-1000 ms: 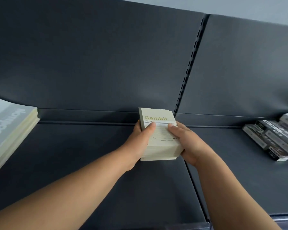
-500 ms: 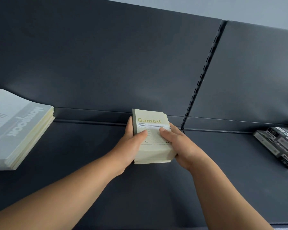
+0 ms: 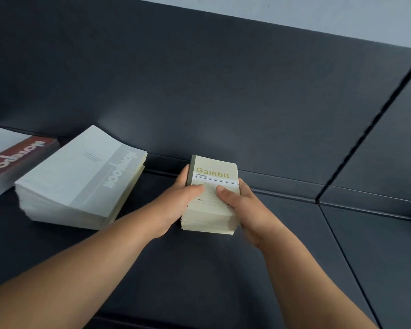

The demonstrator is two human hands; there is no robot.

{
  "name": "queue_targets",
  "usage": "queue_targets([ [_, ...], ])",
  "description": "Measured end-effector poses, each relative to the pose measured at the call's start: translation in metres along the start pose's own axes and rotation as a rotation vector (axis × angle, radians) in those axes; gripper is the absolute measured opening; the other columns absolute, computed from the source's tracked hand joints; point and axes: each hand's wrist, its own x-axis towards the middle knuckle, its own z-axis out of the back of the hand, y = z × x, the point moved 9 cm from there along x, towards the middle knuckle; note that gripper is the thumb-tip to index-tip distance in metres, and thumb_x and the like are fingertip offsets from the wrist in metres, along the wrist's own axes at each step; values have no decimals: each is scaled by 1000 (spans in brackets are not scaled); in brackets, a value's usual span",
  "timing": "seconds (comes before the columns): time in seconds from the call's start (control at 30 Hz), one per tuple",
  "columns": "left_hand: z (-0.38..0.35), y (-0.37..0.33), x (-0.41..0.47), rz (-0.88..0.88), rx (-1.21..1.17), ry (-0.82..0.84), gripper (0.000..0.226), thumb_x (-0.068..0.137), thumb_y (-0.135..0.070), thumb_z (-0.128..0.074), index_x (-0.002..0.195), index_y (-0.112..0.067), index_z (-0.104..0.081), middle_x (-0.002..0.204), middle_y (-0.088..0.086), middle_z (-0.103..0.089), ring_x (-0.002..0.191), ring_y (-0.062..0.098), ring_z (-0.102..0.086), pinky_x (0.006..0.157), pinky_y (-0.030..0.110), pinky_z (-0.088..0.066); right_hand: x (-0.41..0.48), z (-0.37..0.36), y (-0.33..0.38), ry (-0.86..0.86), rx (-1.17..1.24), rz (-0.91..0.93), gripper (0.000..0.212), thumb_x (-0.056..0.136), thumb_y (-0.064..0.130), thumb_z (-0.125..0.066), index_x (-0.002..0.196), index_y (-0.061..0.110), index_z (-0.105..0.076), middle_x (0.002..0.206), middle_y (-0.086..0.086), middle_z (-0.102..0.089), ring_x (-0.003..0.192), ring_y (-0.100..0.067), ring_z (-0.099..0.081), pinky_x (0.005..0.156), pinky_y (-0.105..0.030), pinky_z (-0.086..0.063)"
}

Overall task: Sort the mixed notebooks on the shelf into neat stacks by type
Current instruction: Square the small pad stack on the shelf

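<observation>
A stack of small cream "Gambit" notebooks point(image 3: 214, 172) stands on the dark shelf point(image 3: 223, 269), close to the back panel. My left hand point(image 3: 176, 203) grips its left side with the thumb on the top cover. My right hand point(image 3: 244, 210) grips its right side, thumb also on the cover. To the left lies a stack of larger grey-white "Notebook" books point(image 3: 78, 179). Further left, at the frame's edge, is a stack with a red-banded "Notebook" cover point(image 3: 7, 160).
The dark back panel point(image 3: 199, 91) rises right behind the stacks. A slotted upright point(image 3: 365, 134) and a seam split the shelf on the right; the shelf section beyond it shows bare dark surface.
The Gambit stack, held in both hands, has shifted left along the shelf toward the grey stack. The view swung left: the red-banded stack came in, the dark boxes at right went out.
</observation>
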Motion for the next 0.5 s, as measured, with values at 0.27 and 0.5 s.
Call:
queue_targets([
  [0.27, 16, 0, 2, 13, -14, 28, 48, 101, -21, -42, 135, -53, -31, 125, -23, -58, 112, -1, -55, 84, 21, -42, 6, -16, 1, -40, 26, -18, 37, 94, 27, -63, 129, 24, -52, 118, 1, -71, 106, -19, -69, 91, -38, -54],
  [0.5, 16, 0, 4, 26, -9, 27, 50, 101, -23, -42, 142, -49, -30, 127, -21, -57, 114, 2, -54, 86, 23, -41, 2, -17, 4, -78, 6, -88, 38, 94, 28, -63, 130, 23, -51, 118, 1, -70, 106, -19, -69, 83, -32, -54],
])
